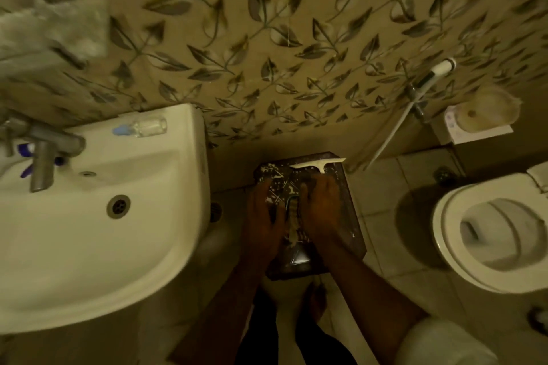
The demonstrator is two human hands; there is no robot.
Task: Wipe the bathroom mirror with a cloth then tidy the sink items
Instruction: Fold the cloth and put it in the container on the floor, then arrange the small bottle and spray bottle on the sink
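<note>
Both my hands are down on a dark speckled box that stands on the floor between the sink and the toilet. My left hand lies flat on its top with the fingers spread. My right hand rests beside it, fingers curled over a brownish crumpled thing between the hands; I cannot tell whether it is gripped. A white squeegee lies across the box's far edge. A grey cloth shows blurred at the top left. The mirror is out of view.
The white sink fills the left, with a metal tap, a small clear bottle with a blue cap on its back rim and a purple item behind the tap. A toilet sits right, a hand sprayer on the leaf-patterned wall.
</note>
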